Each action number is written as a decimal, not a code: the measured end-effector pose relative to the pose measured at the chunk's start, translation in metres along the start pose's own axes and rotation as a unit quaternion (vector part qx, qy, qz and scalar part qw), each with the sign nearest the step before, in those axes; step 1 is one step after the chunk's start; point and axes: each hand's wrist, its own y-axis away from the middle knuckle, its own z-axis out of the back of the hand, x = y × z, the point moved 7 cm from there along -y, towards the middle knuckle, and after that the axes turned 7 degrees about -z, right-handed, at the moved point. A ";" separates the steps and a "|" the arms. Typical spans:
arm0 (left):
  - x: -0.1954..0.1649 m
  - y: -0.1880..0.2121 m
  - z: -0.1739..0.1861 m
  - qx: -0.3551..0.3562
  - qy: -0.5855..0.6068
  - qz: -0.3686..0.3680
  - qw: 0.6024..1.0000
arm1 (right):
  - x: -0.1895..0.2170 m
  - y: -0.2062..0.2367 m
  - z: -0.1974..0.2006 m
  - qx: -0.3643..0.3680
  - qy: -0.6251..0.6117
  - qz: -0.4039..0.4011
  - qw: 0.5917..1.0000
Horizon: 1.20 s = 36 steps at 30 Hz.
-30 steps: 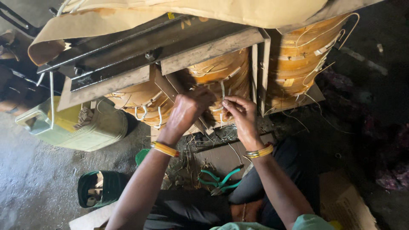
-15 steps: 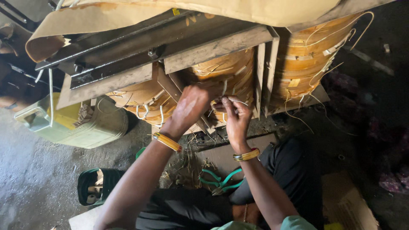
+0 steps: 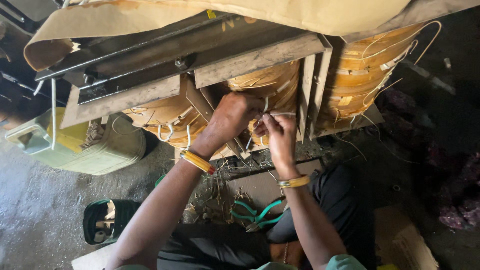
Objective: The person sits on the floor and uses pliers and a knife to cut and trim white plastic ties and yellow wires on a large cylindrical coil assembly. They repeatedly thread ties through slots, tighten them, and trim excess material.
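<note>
White thin cord (image 3: 280, 114) is pinched taut by right hand (image 3: 281, 137) | left hand (image 3: 231, 119) fingers closed on it, against yellow taped round coil (image 3: 272, 90)

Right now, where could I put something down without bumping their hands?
Bare grey floor lies below the yellow jerrycan, left of the green container. Crowded: the left hand and right hand at the middle coil, pliers just below.

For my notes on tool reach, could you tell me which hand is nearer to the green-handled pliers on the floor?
Right. The right hand works at the coil directly above the green-handled pliers; the left hand sits higher and further left.
</note>
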 end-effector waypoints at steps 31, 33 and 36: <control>-0.008 0.012 0.008 -0.064 0.014 0.013 0.998 | 0.022 0.026 0.012 -0.067 0.036 0.036 0.996; -0.010 0.011 0.009 -0.063 0.001 0.003 0.998 | 0.074 0.061 0.001 -0.216 0.382 0.374 0.817; -0.007 0.010 0.007 -0.049 0.011 0.028 0.998 | 0.068 0.058 -0.019 -0.117 0.450 0.404 0.788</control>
